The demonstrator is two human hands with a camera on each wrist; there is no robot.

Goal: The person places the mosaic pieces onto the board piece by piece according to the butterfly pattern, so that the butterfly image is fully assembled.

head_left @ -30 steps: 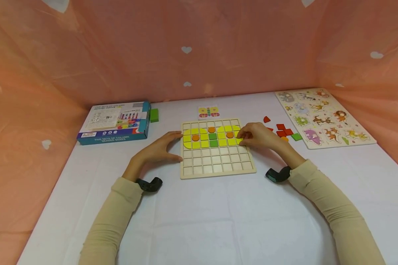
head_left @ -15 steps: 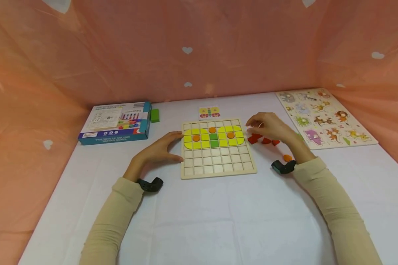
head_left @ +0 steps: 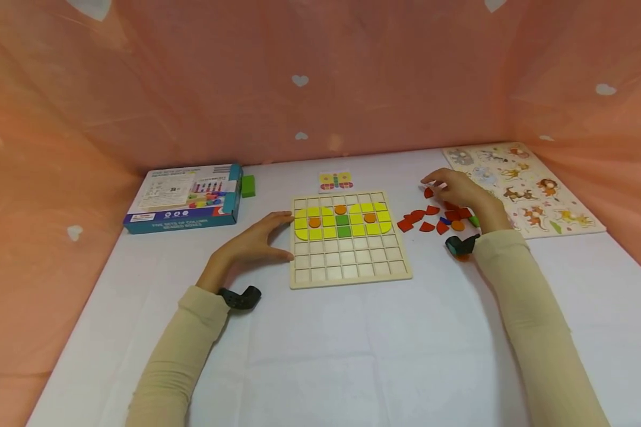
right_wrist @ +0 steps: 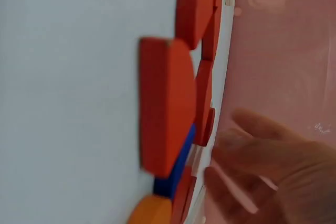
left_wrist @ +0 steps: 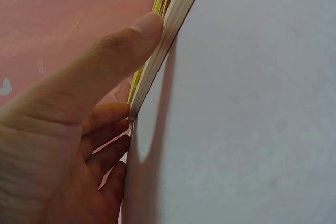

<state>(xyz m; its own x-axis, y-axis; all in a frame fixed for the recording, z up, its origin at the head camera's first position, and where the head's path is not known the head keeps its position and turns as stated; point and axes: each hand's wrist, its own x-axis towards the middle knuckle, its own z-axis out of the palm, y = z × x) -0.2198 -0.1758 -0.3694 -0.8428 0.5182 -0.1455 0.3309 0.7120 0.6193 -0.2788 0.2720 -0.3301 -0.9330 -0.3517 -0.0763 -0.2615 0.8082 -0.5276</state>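
Note:
A wooden grid board (head_left: pixel 349 258) lies in the middle of the table. Its upper rows hold yellow tiles (head_left: pixel 316 232), green squares (head_left: pixel 344 232) and orange discs (head_left: pixel 370 217). At the board's left edge, my left hand (head_left: pixel 256 239) rests with thumb and fingers spread; the left wrist view shows the thumb (left_wrist: pixel 121 51) against the rim. My right hand (head_left: pixel 462 191) hovers over loose pieces right of the board, fingertips close to a red quarter-round piece (head_left: pixel 428 193). Nothing shows between its loosely bent fingers in the right wrist view. Red pieces (right_wrist: pixel 168 103) and a blue one (right_wrist: pixel 170 182) lie before it.
Behind the board lies a small pattern card (head_left: pixel 336 181). A blue-and-white box (head_left: pixel 184 198) and a green block (head_left: pixel 248 186) sit at the back left. An animal puzzle board (head_left: pixel 561 207) lies at the back right, partly behind my right hand. An orange disc (head_left: pixel 457 225) is among the loose pieces.
My right hand has left a yellow corner tile on the board's right side and moved right, over the loose pieces. The left hand stays at the board's edge.

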